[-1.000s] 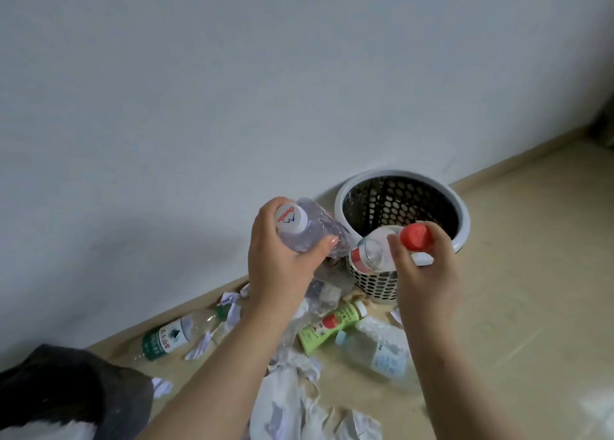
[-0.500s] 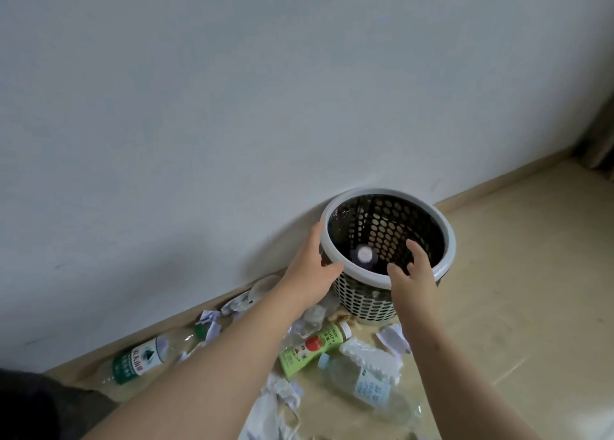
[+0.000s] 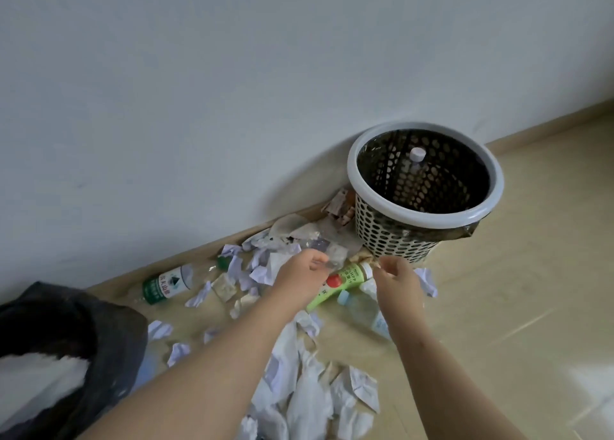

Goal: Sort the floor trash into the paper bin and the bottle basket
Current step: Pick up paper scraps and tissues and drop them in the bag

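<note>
At eight o'clock in the view stands a dark, black-lined paper bin (image 3: pixel 109 323) with white paper already inside it. Toward its two o'clock, a clear plastic bottle with a green label and green cap (image 3: pixel 164 285) lies on its side against the skirting. From there to six o'clock the beige floor (image 3: pixel 498 307) is strewn with crumpled white paper scraps (image 3: pixel 309 403), more than a dozen by the look of it.

Near the centre, the left hand (image 3: pixel 299 278) reaches into the pile. Its fingers are curled around a bit of crushed clear plastic film (image 3: pixel 332 260), though I cannot tell whether it actually grips it. Just at its three o'clock lies a light green bottle with a red tomato picture and white cap (image 3: pixel 349 275), partly under both wrists. The right hand (image 3: pixel 398 282) hangs with its fingers bent downward over that bottle's cap end. Whether it pinches anything cannot be made out. At its seven o'clock lies a clear bottle with a pale blue cap (image 3: pixel 360 311).

At one o'clock from the hands stands the white perforated plastic bottle basket (image 3: pixel 432 223) with a dark liner, holding at least one clear bottle with a white cap (image 3: pixel 417 155).

By my judgement the sort is at an early stage: three bottles and nearly all the paper remain on the floor.
</note>
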`<state>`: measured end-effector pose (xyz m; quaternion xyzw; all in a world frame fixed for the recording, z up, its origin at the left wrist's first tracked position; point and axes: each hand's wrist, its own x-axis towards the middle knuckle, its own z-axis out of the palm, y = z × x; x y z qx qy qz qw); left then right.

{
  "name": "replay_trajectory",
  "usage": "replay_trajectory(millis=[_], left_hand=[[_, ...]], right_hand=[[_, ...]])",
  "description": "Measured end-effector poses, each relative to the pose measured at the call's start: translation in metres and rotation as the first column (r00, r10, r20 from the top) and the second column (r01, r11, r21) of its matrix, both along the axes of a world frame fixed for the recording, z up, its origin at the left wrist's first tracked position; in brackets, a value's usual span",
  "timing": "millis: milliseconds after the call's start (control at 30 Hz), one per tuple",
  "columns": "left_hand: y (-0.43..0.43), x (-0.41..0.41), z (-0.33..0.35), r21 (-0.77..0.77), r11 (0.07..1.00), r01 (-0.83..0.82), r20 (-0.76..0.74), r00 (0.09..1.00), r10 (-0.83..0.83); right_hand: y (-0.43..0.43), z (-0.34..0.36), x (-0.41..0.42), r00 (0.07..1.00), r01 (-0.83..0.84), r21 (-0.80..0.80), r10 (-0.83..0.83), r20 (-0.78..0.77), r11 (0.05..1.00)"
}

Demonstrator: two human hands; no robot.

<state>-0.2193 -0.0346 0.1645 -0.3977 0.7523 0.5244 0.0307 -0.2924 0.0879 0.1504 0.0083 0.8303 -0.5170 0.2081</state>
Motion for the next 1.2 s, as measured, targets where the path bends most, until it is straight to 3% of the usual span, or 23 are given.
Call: replay_trajectory(millis=[233, 400, 567, 633, 733, 800, 867, 967, 1100, 1200], left_hand=[[0.003, 0.056, -0.065, 0.021, 1.000, -0.009, 0.084, 0.996, 0.007], [0.006, 0.127, -0.114, -0.118, 0.978, 0.173, 0.264, 0.955, -0.138], [0.009, 0.178, -0.137, -0.393, 0.804, 0.446, 0.349, 0.882, -0.318], [0.011, 0.188, -0.143, -0.500, 0.733, 0.462, 0.369, 0.879, -0.302], [0.010, 0.204, -0.159, -0.371, 0.764, 0.527, 0.581, 0.774, -0.252], [0.008, 0.210, -0.166, -0.319, 0.802, 0.504, 0.648, 0.734, -0.203], [0.007, 0.219, -0.176, -0.285, 0.880, 0.381, 0.654, 0.748, -0.111], [0.006, 0.229, -0.190, -0.197, 0.966, 0.165, 0.650, 0.760, 0.003], [0.003, 0.226, -0.198, -0.196, 0.977, 0.082, 0.621, 0.782, 0.059], [0.000, 0.218, -0.200, -0.265, 0.964, 0.028, 0.538, 0.834, 0.124]], right_hand=[[0.007, -0.055, 0.048, 0.985, -0.115, 0.107, 0.100, 0.139, 0.988], [0.022, -0.093, 0.087, 0.952, -0.260, 0.205, 0.215, 0.219, 0.943], [0.035, -0.117, 0.113, 0.931, -0.335, 0.302, 0.264, 0.252, 0.893], [0.038, -0.123, 0.120, 0.911, -0.390, 0.337, 0.306, 0.277, 0.857], [0.036, -0.138, 0.127, 0.871, -0.491, 0.527, 0.385, 0.304, 0.694], [0.033, -0.142, 0.132, 0.850, -0.526, 0.576, 0.401, 0.341, 0.626], [0.029, -0.147, 0.142, 0.818, -0.574, 0.568, 0.450, 0.358, 0.590], [0.021, -0.157, 0.162, 0.687, -0.711, 0.526, 0.619, 0.379, 0.467], [0.010, -0.173, 0.185, 0.462, -0.832, 0.490, 0.814, 0.353, 0.259], [0.004, -0.182, 0.189, 0.415, -0.813, 0.545, 0.859, 0.299, 0.203]])
